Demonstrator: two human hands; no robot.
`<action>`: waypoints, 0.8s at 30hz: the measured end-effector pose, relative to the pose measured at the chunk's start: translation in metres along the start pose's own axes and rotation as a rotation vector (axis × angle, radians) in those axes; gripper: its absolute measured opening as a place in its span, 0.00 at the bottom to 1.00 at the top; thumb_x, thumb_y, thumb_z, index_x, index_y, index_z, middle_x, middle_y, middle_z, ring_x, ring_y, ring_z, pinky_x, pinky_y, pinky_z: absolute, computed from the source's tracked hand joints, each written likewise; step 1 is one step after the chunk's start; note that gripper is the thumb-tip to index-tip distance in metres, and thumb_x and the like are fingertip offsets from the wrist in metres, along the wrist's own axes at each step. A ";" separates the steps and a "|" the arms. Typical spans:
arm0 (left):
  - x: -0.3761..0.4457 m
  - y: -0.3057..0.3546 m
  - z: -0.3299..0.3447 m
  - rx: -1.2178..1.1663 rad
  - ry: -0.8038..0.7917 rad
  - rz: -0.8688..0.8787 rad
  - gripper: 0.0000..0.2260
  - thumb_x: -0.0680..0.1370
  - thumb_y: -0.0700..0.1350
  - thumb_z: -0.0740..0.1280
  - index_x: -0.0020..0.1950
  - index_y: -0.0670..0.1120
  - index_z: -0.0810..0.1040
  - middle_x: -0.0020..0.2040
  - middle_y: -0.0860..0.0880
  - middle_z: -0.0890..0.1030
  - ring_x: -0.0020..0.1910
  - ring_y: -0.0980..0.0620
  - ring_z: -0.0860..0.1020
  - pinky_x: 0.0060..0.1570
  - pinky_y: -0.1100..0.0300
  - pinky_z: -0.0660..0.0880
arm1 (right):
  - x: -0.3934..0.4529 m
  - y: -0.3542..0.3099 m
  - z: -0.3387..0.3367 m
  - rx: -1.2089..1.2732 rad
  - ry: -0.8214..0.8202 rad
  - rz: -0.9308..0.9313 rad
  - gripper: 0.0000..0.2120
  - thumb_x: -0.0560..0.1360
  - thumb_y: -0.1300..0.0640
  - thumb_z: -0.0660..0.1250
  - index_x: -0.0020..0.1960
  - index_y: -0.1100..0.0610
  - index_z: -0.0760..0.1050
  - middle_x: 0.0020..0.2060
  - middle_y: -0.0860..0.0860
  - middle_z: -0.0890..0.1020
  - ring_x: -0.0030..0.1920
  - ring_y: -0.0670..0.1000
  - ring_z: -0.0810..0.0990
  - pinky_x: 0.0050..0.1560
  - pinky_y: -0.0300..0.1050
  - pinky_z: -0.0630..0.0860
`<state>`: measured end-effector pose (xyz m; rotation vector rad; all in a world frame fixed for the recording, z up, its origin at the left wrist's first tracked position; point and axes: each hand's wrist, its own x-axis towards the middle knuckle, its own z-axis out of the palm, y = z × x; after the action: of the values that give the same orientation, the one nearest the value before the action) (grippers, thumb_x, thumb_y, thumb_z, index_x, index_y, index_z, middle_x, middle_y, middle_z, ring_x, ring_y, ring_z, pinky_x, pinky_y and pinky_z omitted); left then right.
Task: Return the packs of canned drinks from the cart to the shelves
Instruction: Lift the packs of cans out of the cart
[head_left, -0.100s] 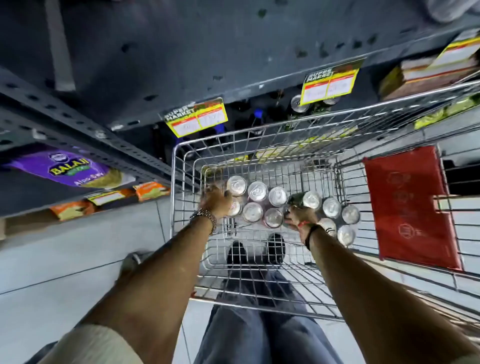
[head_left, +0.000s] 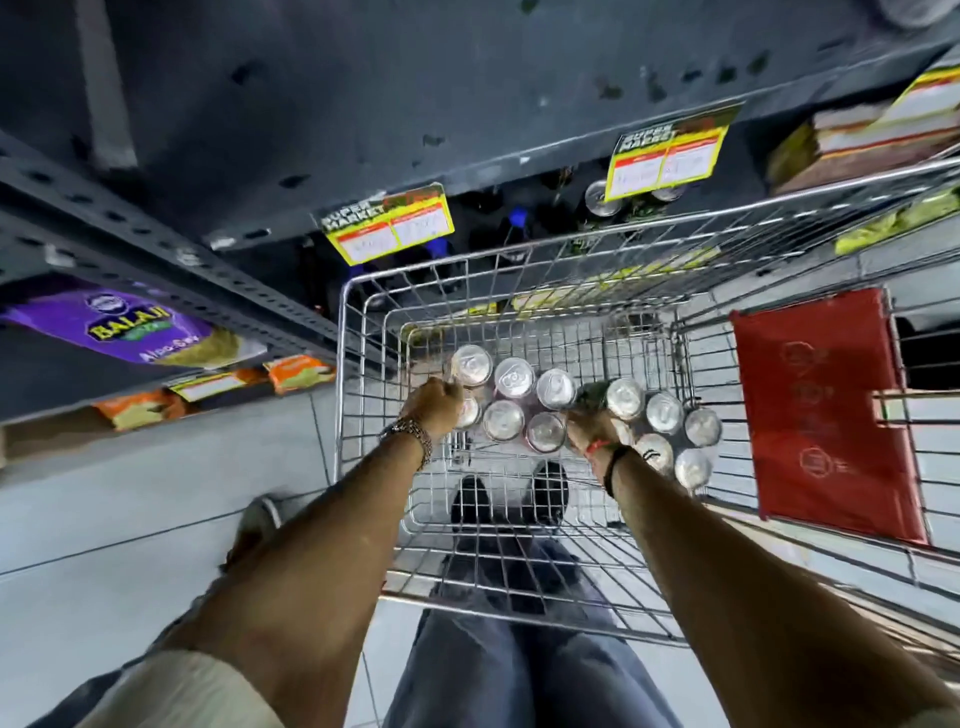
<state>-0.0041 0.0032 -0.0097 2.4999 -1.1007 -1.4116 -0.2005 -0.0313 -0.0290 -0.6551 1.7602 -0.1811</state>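
Observation:
Two packs of silver-topped cans stand in the wire cart (head_left: 363, 291). My left hand (head_left: 435, 402) grips the left end of the left pack (head_left: 511, 400). At that pack's right end my right hand (head_left: 592, 427) has its fingers closed on it, between the two packs. The right pack (head_left: 662, 426) sits just right of my right hand. The dark metal shelves (head_left: 467, 104) rise straight ahead, with a few cans (head_left: 602, 200) visible on a lower shelf behind yellow price tags (head_left: 389, 223).
A red fold-down seat flap (head_left: 821, 410) hangs on the cart's right side. Purple and orange snack bags (head_left: 114, 325) lie on shelves to the left. Dark bottles with blue caps (head_left: 517, 218) stand under the shelf. My legs and shoes show beneath the cart.

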 end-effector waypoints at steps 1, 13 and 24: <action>0.000 -0.002 0.004 -0.012 0.006 -0.003 0.17 0.81 0.51 0.52 0.49 0.39 0.73 0.33 0.47 0.72 0.30 0.53 0.71 0.22 0.64 0.68 | -0.001 0.000 0.005 -0.086 0.019 -0.005 0.20 0.80 0.59 0.50 0.66 0.70 0.65 0.68 0.60 0.69 0.60 0.56 0.72 0.51 0.38 0.75; -0.052 0.004 -0.018 -0.374 0.185 0.081 0.08 0.79 0.46 0.61 0.43 0.46 0.75 0.31 0.50 0.73 0.25 0.58 0.68 0.16 0.73 0.63 | -0.047 -0.021 -0.027 -0.131 -0.029 -0.157 0.11 0.78 0.58 0.53 0.38 0.55 0.69 0.31 0.47 0.83 0.53 0.54 0.69 0.41 0.37 0.78; -0.163 0.062 -0.171 -0.365 0.307 0.499 0.14 0.69 0.60 0.69 0.40 0.49 0.83 0.40 0.53 0.86 0.40 0.58 0.81 0.46 0.60 0.75 | -0.199 -0.155 -0.106 0.072 -0.084 -0.616 0.04 0.70 0.58 0.70 0.38 0.57 0.82 0.33 0.50 0.83 0.37 0.50 0.79 0.38 0.44 0.80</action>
<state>0.0404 0.0099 0.2303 1.9239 -1.1661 -0.9496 -0.2173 -0.0800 0.2404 -1.1204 1.4198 -0.6248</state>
